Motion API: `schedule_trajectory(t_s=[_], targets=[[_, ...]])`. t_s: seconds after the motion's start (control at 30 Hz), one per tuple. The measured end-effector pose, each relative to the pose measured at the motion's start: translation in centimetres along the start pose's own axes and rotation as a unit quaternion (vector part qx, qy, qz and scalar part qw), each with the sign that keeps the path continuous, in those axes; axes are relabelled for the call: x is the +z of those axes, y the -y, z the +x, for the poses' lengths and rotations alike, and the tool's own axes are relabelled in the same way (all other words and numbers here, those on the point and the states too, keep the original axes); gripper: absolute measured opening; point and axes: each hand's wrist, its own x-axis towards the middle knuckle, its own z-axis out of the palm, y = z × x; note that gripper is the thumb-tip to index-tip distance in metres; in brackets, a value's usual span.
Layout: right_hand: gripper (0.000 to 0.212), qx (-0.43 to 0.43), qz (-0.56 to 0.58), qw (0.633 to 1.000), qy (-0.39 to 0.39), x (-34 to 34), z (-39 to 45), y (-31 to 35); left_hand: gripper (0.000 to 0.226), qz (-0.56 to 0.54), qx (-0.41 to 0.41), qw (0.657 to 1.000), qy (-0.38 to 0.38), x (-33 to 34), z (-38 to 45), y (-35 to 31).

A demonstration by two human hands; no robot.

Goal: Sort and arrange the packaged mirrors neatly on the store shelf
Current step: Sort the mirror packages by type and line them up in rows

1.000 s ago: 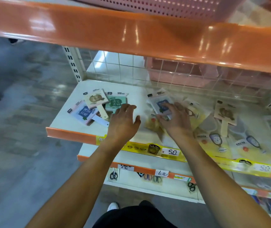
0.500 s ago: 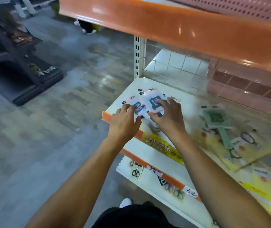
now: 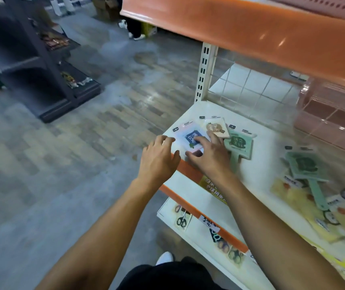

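A white shelf (image 3: 257, 174) with an orange front lip carries packaged hand mirrors. At its left corner lies a pale pack with a dark blue mirror (image 3: 190, 135). My right hand (image 3: 207, 155) rests on that pack, fingers spread flat across it. My left hand (image 3: 159, 158) is at the pack's left edge by the shelf corner, fingers loosely bent; a grip is not visible. A beige mirror pack (image 3: 216, 127) and a green handled mirror pack (image 3: 238, 144) lie just right of it. Another green handled mirror (image 3: 305, 170) lies further right.
Yellow packs with oval mirrors (image 3: 324, 208) cover the shelf's right part. An orange shelf (image 3: 240, 28) overhangs above. A pink basket (image 3: 332, 114) stands at the back right. Scissors packs (image 3: 181, 219) hang on the lower shelf. A dark display rack (image 3: 42, 65) stands across the aisle.
My view has swung left toward the shelf's end. Both hands brought the blue mirror pack from the middle pile to the left corner and have set it flat there.
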Motion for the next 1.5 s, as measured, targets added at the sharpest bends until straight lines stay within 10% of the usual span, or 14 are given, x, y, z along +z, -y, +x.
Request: schedule_trajectory(t_s=[0.57,1.5], targets=[[0.047,-0.004,0.006,1.0,-0.022,-0.9,-1.7,-1.5,0.04,-0.021,0.015,1.0,0.007,0.5,1.4,-2.0],[0.055,0.252,-0.065,0.942,-0.21,-12.3,-15.2,-16.1,0.038,-0.094,0.284,0.947,0.115,7.2,-2.2,-22.0]])
